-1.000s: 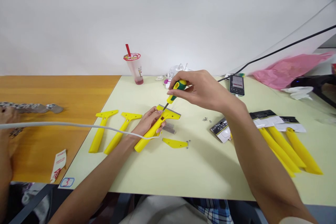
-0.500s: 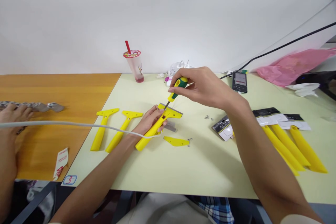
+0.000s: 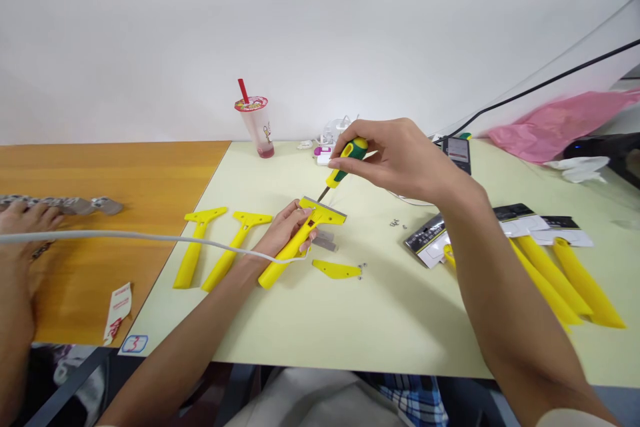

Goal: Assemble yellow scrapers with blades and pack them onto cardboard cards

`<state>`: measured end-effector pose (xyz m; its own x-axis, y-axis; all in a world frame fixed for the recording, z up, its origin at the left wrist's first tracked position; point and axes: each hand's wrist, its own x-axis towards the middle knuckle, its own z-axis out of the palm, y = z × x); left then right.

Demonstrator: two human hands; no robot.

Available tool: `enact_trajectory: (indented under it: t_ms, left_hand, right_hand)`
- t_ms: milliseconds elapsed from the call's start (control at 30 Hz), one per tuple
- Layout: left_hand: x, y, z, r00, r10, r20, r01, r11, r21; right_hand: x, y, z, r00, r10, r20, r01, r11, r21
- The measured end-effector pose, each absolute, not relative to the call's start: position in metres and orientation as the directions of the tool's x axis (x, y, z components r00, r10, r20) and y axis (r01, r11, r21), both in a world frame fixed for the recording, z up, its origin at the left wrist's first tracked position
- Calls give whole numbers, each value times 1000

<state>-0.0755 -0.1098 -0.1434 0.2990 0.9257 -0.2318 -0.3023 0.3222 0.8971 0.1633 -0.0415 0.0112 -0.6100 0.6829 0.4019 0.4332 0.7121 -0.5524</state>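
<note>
My left hand (image 3: 289, 230) grips a yellow scraper (image 3: 283, 263) just below its wide head, which has a grey blade edge along the top. Pinched in my right hand (image 3: 390, 153) is a green and yellow screwdriver (image 3: 346, 163), its shaft slanting down to the scraper's head. Whether the tip touches the head I cannot tell. Grey blades (image 3: 326, 240) lie beside my left fingers. A loose yellow cover plate (image 3: 336, 270) rests nearer to me, with small screws (image 3: 362, 272) at its right end. Two more yellow scrapers, one outer (image 3: 191, 250) and one inner (image 3: 231, 252), lie left of my hand.
More small screws (image 3: 395, 222) lie right of centre. Packaged yellow scrapers (image 3: 590, 283) are at the right, partly behind my forearm. A drink cup (image 3: 259, 127), a phone (image 3: 457, 152) and a pink bag (image 3: 555, 127) stand along the back. Another person's hand (image 3: 30, 220) is at far left. A white cable (image 3: 150, 237) crosses the view.
My right hand has lifted the screwdriver slightly up and to the right, drawing its tip away from the screw area of the scraper's head. My left hand keeps its hold.
</note>
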Motion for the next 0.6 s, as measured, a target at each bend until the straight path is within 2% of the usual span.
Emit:
enact_trajectory:
  t_ms: [367,600]
  left_hand:
    - [-78,-106,-149,302,931,-203,-317,299,900]
    - [-77,-107,-146,288,928,-236,-299,321,899]
  right_hand:
    - [161,-40,8,-619,679,394,418,710,-567]
    - [161,-41,8,-610,687,394,422,703,-572]
